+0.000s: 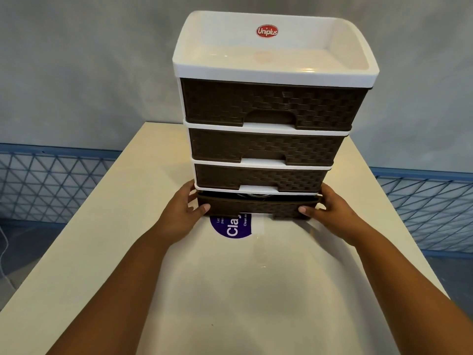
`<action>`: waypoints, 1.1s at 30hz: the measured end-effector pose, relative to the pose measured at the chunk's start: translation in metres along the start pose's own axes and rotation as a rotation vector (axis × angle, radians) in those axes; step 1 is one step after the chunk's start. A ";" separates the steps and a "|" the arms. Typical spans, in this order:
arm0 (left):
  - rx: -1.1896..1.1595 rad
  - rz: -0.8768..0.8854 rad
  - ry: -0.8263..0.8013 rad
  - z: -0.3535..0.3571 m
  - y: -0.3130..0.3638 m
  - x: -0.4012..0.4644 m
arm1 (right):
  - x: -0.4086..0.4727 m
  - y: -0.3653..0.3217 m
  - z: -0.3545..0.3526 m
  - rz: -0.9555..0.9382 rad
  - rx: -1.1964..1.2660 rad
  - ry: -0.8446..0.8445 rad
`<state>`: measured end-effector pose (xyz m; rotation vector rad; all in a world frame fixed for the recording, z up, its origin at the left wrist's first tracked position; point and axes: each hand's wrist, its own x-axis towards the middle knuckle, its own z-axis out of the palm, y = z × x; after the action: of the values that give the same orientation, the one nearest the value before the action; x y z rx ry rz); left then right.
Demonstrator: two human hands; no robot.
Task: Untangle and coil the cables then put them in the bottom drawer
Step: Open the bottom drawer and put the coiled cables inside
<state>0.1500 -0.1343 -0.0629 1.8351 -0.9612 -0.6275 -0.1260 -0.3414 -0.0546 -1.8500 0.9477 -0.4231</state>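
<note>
Both forearms reach in from the near edge of the table (76, 252), and I count two hands on one drawer. My left hand (183, 212) grasps the left end of the bottom drawer (256, 207), thumb across its front and fingers curled round the side. My right hand (330, 210) grasps the right end the same way.

That bottom drawer stands out a little from the drawer unit (268, 103), leaving a narrow gap at its top. Through the gap I can make out a pale loop of cable (252, 196) inside; how many cables lie there I cannot tell.

I count four brown woven-pattern drawers in the white frame: three above are flush, one is slightly out. On top sits one white tray with one red oval label (267, 31).

Just in front of the drawer, one purple round sticker (231, 228) lies on the table, partly hidden by the drawer front. Behind the far edge runs a blue lattice rail (51, 185) on both sides.
</note>
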 end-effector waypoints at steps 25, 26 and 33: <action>0.090 -0.003 -0.006 -0.013 -0.006 0.015 | 0.010 0.000 -0.008 0.016 0.062 0.050; 0.082 -0.019 0.023 -0.013 -0.006 0.016 | 0.011 -0.001 -0.008 0.018 0.059 0.067; 0.076 -0.049 0.044 -0.015 -0.012 0.022 | 0.012 0.001 -0.008 0.037 0.088 0.076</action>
<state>0.1776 -0.1421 -0.0682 1.9363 -0.9244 -0.5844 -0.1241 -0.3562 -0.0530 -1.7450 0.9976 -0.5080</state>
